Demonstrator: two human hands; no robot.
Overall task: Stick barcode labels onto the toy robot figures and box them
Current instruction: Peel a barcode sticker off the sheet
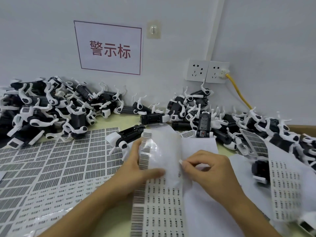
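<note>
My left hand (136, 170) grips a curled label sheet (160, 151) in the middle of the table; its left edge carries a column of barcode labels, and the thumb lies across its lower part. My right hand (206, 170) pinches at that sheet's right edge with thumb and forefinger. Just behind the sheet lies a black-and-white toy robot figure (127, 134) on its side. Heaps of the same figures lie at the back left (47, 108) and the back right (222, 120). No box is in sight.
Large barcode label sheets (56, 165) cover the table's left half. More label sheets (283, 187) lie at the right, one (254, 142) draped over figures. On the wall hang a sign (109, 48) and sockets (207, 71) with a yellow cable (239, 93).
</note>
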